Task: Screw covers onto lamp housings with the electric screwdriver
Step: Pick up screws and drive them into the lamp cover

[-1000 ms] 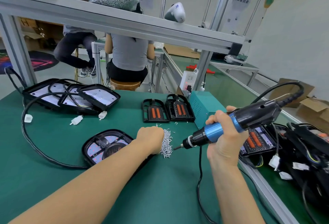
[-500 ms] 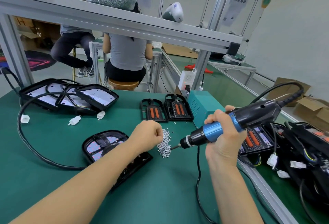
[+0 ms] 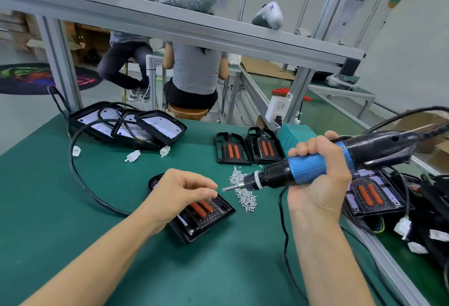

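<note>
lamp housing (image 3: pixel 206 218) lay on table (image 3: pixel 73 208), under left hand (image 3: pixel 179 194) | screw pile (image 3: pixel 243 191) just right of it | two covers (image 3: pixel 247 146) behind pile | electric screwdriver (image 3: pixel 315 167) in right hand (image 3: pixel 318 179), above pile | stacked housings (image 3: pixel 126 124) far left

The left hand (image 3: pixel 181 192) covers the upper left part of the lamp housing (image 3: pixel 204 218) under it, and whether its pinched fingertips (image 3: pixel 211 192) hold a screw is too small to tell. The rear end of the electric screwdriver (image 3: pixel 323 164) and its cable are cut off by the right edge of the frame, and the right hand (image 3: pixel 315 179) hides the middle of its blue body. At the right edge, the dark pile of housings and wires (image 3: pixel 435 198) is cut off and too tangled to count, and the two seated people (image 3: pixel 194 72) in the upper middle have their heads hidden behind the shelf beam (image 3: pixel 218 36).
</note>
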The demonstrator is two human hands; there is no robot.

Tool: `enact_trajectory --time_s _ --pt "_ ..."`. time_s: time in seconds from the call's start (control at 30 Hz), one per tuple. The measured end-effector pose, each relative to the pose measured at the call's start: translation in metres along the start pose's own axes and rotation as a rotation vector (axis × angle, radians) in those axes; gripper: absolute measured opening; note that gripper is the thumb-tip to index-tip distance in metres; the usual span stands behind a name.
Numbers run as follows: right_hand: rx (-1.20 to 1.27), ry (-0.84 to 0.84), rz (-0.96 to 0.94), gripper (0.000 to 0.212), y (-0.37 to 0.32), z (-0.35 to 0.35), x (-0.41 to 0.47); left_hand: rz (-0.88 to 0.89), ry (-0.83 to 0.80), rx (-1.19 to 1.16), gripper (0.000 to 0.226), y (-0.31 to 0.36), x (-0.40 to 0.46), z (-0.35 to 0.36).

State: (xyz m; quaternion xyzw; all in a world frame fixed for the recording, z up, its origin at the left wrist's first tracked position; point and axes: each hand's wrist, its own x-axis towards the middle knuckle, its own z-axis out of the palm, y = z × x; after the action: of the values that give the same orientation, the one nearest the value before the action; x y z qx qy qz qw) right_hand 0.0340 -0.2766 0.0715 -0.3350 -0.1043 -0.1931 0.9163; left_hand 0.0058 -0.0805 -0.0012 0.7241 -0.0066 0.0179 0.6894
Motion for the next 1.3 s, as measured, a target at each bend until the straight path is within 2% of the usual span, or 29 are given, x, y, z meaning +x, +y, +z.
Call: enact_trajectory --time_s 0.23,0.4,0.6,0.7,0.8,0.87,1.0,1.2,1.3 --pt "0.017 -0.037 0.029 0.025 0.013 0.015 -0.011 0.020 0.013 -0.007 0.009 0.004 -0.011 -0.005" --pt "-0.007 -0.053 0.036 0.025 0.018 0.014 -0.014 0.041 -0.056 0.061 0.006 0.002 -0.013 -0.012" --pt "-0.139 -0.057 -0.030 0.026 0.023 0.002 -0.014 0.029 0.018 0.442 0.016 -0.009 -0.007 -0.018" --pt "-0.171 -0.078 -0.027 0.025 0.029 -0.002 -0.016 0.139 0.066 0.690 0.022 -0.007 -0.003 -0.013" --pt "-0.166 -0.116 0.002 0.024 0.034 -0.004 -0.017 0.148 0.023 0.658 0.026 -0.003 0.003 -0.006" --pt "-0.164 -0.132 0.006 0.025 0.035 -0.005 -0.017 0.128 -0.007 0.643 0.021 -0.005 0.005 -0.001" --pt "-0.216 -0.150 -0.015 0.024 0.038 -0.006 -0.018 0.073 0.010 0.524 0.022 -0.018 0.004 0.004" --pt "-0.292 -0.182 -0.027 0.024 0.040 -0.006 -0.018 0.098 0.008 0.524 0.030 -0.023 0.005 0.004" --pt "-0.326 -0.215 -0.028 0.030 0.042 -0.004 -0.020 0.099 0.013 0.521 0.029 -0.025 0.004 0.005"
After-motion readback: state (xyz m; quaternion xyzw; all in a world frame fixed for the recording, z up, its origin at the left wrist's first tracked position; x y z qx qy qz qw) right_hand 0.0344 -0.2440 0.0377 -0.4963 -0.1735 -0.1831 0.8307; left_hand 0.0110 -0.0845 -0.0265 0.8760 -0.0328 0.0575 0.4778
